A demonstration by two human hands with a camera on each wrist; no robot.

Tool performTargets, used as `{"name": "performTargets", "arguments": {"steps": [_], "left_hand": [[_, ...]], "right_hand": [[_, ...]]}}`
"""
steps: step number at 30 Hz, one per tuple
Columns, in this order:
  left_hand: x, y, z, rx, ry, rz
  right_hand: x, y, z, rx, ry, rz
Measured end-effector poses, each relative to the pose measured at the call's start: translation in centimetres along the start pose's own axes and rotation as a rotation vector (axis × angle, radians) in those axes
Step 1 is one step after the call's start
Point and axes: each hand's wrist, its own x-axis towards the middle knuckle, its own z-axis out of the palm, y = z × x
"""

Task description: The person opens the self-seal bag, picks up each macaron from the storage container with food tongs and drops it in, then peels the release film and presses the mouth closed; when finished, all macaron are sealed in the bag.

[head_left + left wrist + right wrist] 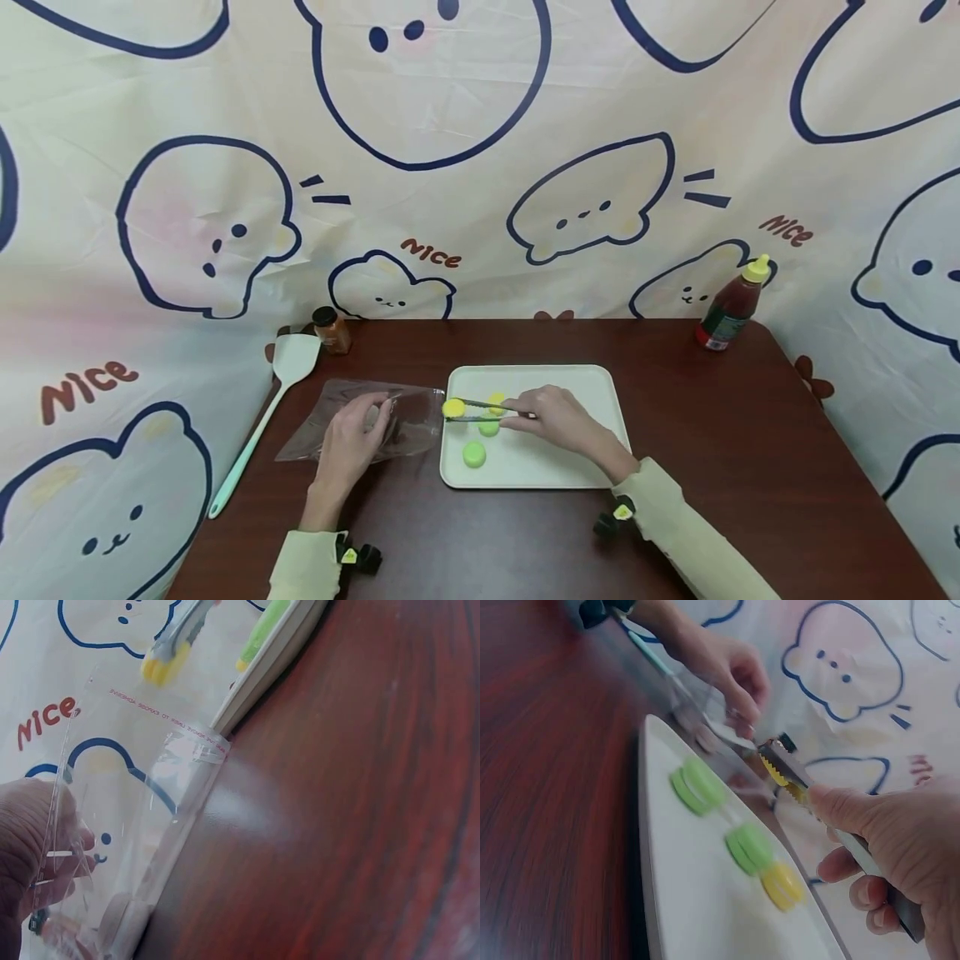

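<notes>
My right hand (pixel 558 421) grips metal tongs (pixel 859 853) with toothed tips. Between the tips is a yellow macaron (pixel 453 407), held above the left edge of a white tray (pixel 555 467). Two green macarons (pixel 474 454) and another yellow macaron (pixel 782 886) sit on that tray. To its left, my left hand (pixel 351 435) pinches a clear plastic bag (pixel 416 423) near its middle. The bag's edge with red print lies toward the tray, close to the held macaron.
A spatula (pixel 296 360) with a pale green handle lies at the table's left edge. Beside its head stands a small dark-capped jar (pixel 335 333). A red sauce bottle (pixel 729 308) with a yellow cap stands at the back right. A patterned cloth (pixel 465 208) hangs behind the table.
</notes>
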Motion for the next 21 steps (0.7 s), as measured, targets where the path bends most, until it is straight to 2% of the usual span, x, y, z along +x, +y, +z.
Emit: {"name": "performTargets", "arguments": {"steps": [4,7,12,21], "left_hand": [[-0.1,0.0,0.0,-0.012,-0.016,-0.014],[-0.1,-0.1,0.1,-0.012,-0.02,-0.006],[-0.2,-0.1,0.2,-0.005,-0.019,0.004],[-0.1,0.1,0.5,0.002,-0.005,0.021]], "right_hand": [[2.0,-0.9,1.3,-0.008,-0.021,-0.105],[3.4,-1.6,2.3,-0.038,-0.041,-0.152],[5.7,-2.3,3.7,-0.071,-0.087,-0.178],[9.0,-2.9,5.2,-0.042,-0.126,-0.193]]}}
